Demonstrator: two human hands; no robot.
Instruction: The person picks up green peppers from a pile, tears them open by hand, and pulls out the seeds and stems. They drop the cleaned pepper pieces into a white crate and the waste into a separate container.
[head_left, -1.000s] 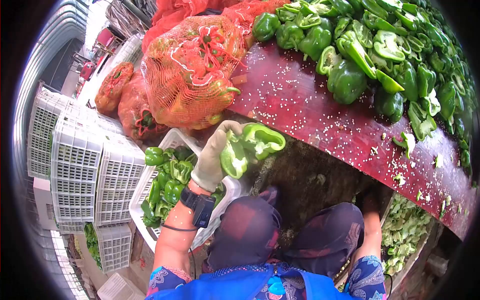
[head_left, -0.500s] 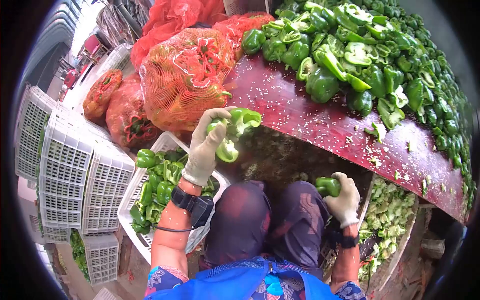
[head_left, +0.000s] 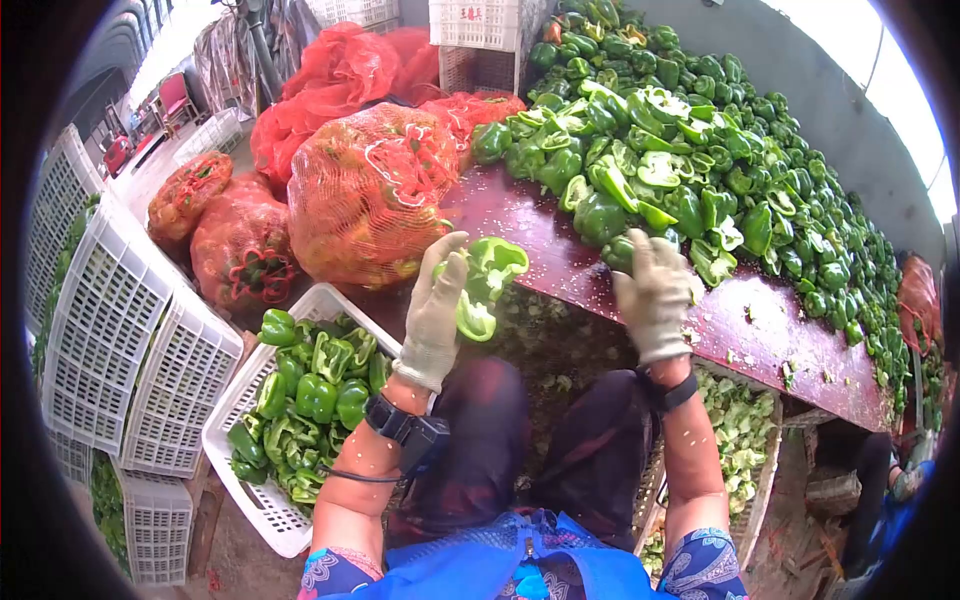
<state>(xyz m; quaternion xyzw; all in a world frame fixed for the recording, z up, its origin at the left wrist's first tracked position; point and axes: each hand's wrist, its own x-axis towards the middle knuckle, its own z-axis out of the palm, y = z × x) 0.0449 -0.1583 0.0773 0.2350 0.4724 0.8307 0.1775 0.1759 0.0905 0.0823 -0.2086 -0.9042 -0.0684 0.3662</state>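
My gloved left hand is closed around pieces of cut green bell pepper, their pale insides showing. They hang over the gap above my knees. My gloved right hand is at the near edge of the pepper heap, above the red tabletop. A green bell pepper sits between its thumb and fingers, partly hidden by them. Just beyond it lies a whole green pepper. Halved and whole peppers are piled behind my right hand.
A white crate of cut peppers stands by my left forearm. Red mesh sacks sit behind it, and stacked white crates stand at far left. Pale pepper scraps fill a container at right. Part of another person shows at far right.
My right hand has moved from beside my right knee up to the heap's edge. My left hand still holds the pepper pieces. The view has tilted up, showing more behind the heap.
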